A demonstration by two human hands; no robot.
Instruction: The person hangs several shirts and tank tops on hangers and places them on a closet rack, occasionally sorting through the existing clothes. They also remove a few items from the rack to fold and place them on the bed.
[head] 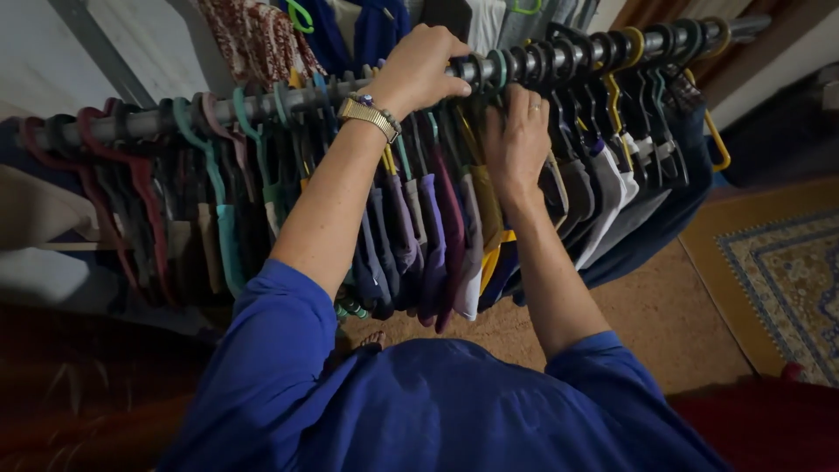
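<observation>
Plastic hangers [559, 61] in black, teal, maroon and yellow crowd a metal clothes rail [262, 107] that runs across the view from lower left to upper right, each carrying a folded garment, apparently trousers [411, 245], in purple, grey, navy and tan. The left hand [426, 65], a gold watch [368, 117] on its wrist, is curled over the rail at its middle, fingers wrapped round the hooks there and thumb pointing right along the bar. The right hand [517, 140], wearing a ring, sits just below and to the right, fingers pushed in between two hangers and mostly hidden by them, so whether it pinches one hanger or merely parts them I cannot tell. The hangers look stiff and light, likely to slide easily along the smooth bar, and the hook or the neck under it seems the soundest place to grip; the cloth is soft and limp, probably light piece by piece, and would slip off if tugged from below. The rail serves as the holder here and is packed tight end to end, with more clothes [350, 26] hanging on a second row behind. Both sleeves are blue [271, 350]; a patterned rug [786, 280] lies on the tan floor to the right
</observation>
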